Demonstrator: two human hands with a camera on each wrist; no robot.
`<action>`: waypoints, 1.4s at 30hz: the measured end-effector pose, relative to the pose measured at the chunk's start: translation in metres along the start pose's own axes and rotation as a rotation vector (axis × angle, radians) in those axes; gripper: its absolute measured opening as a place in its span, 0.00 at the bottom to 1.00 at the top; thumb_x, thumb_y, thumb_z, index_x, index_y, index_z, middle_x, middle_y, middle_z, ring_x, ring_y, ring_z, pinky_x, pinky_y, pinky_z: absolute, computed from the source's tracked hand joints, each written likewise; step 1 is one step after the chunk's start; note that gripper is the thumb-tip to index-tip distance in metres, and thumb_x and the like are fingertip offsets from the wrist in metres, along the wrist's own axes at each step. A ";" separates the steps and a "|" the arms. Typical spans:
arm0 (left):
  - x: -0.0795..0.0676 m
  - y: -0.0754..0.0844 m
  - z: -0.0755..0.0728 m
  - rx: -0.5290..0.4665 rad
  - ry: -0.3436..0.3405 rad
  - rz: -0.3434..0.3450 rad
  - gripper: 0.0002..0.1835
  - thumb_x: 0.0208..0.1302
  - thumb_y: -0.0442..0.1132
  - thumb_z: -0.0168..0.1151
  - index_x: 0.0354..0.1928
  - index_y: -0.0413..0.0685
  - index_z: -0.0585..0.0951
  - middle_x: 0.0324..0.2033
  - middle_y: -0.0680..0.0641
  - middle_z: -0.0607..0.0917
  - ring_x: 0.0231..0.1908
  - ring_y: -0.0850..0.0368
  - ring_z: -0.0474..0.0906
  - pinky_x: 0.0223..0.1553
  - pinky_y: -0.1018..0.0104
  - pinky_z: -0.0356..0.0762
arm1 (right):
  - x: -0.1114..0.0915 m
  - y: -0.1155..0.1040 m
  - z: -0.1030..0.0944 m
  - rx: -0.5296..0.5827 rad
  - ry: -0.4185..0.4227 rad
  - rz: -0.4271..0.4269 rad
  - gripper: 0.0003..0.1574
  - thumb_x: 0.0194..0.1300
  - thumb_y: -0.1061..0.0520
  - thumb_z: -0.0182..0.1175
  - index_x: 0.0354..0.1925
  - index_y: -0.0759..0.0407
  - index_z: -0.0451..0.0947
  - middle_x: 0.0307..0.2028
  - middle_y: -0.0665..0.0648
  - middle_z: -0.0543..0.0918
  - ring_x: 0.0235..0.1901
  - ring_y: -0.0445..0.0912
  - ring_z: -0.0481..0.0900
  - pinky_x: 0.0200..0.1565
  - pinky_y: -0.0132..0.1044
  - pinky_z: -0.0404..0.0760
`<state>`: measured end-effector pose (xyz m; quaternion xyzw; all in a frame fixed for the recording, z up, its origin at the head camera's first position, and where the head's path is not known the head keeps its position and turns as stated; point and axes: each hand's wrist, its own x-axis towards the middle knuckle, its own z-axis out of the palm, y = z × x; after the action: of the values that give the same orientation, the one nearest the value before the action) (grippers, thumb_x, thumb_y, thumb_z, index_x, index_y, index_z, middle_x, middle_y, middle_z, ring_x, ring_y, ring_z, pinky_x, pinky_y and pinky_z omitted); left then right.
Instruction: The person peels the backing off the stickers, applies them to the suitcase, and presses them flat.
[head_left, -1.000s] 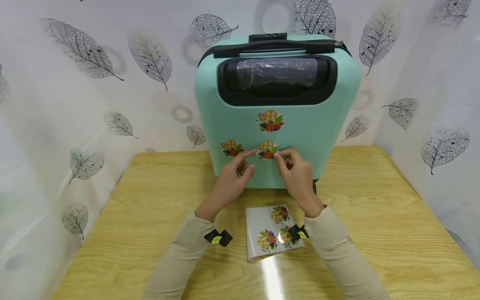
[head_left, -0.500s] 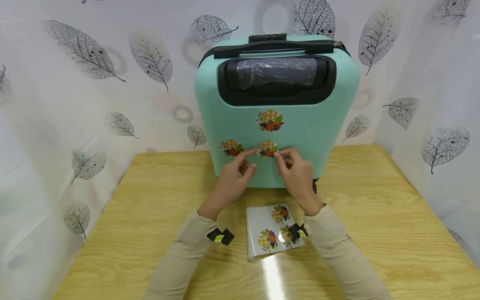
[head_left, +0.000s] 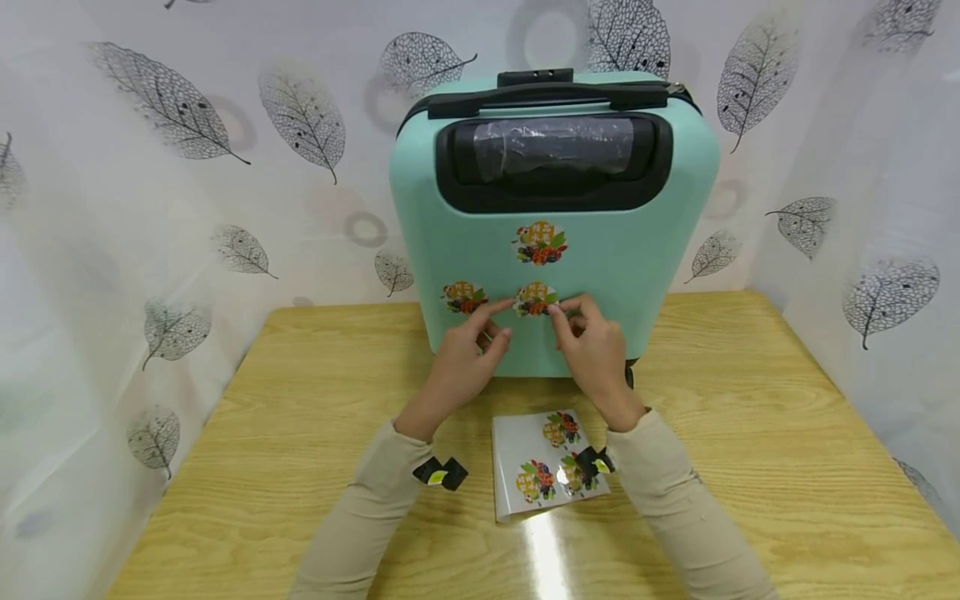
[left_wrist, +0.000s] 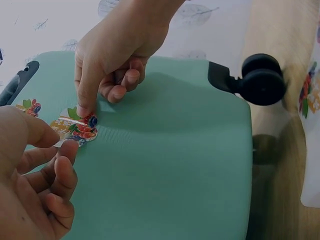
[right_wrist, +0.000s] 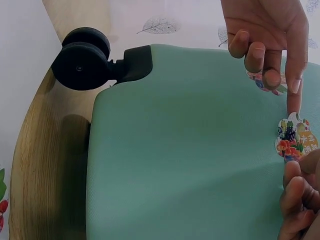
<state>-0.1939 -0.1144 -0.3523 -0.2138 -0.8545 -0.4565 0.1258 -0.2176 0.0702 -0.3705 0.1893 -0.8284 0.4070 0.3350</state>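
Observation:
A mint-green suitcase (head_left: 600, 250) stands upright at the back of the table. Near its middle is a round fruit-print sticker (head_left: 534, 298) between the hands. My left hand (head_left: 467, 358) reaches its left edge with an outstretched index finger (right_wrist: 294, 102), the thumb held apart from it. At the sticker's right edge, my right hand (head_left: 591, 346) pinches it between thumb and index finger. Another sticker (head_left: 540, 243) is on the suitcase above, and one more sticker (head_left: 463, 296) is to the left, close over my left hand.
A sheet (head_left: 517, 450) with several similar stickers lies in front of the suitcase, partly beneath the right wrist's black device. A black suitcase wheel (left_wrist: 262, 82) shows in the left wrist view. The wooden table (head_left: 322, 375) meets a leaf-print curtain (head_left: 307, 200) behind.

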 end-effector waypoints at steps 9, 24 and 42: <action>0.001 0.001 -0.001 0.019 0.012 0.010 0.20 0.70 0.37 0.55 0.63 0.49 0.73 0.31 0.46 0.84 0.24 0.60 0.75 0.21 0.70 0.68 | 0.000 0.000 0.000 0.020 0.006 0.005 0.08 0.69 0.58 0.58 0.36 0.64 0.76 0.10 0.53 0.75 0.09 0.28 0.59 0.12 0.29 0.59; 0.001 0.001 -0.003 -0.008 0.000 0.012 0.20 0.71 0.37 0.54 0.64 0.49 0.73 0.31 0.44 0.84 0.23 0.60 0.74 0.21 0.69 0.68 | 0.003 -0.005 -0.001 -0.057 0.032 0.012 0.10 0.66 0.56 0.61 0.33 0.62 0.76 0.12 0.54 0.75 0.09 0.30 0.55 0.13 0.30 0.57; -0.002 0.000 -0.004 0.035 -0.048 -0.034 0.17 0.71 0.39 0.54 0.60 0.47 0.73 0.31 0.48 0.82 0.19 0.61 0.70 0.20 0.69 0.66 | -0.002 -0.001 -0.004 -0.106 -0.041 -0.079 0.08 0.62 0.59 0.65 0.34 0.63 0.75 0.17 0.55 0.79 0.12 0.42 0.69 0.15 0.28 0.61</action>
<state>-0.1922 -0.1178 -0.3508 -0.2076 -0.8685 -0.4385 0.1011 -0.2137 0.0728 -0.3698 0.2122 -0.8473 0.3452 0.3433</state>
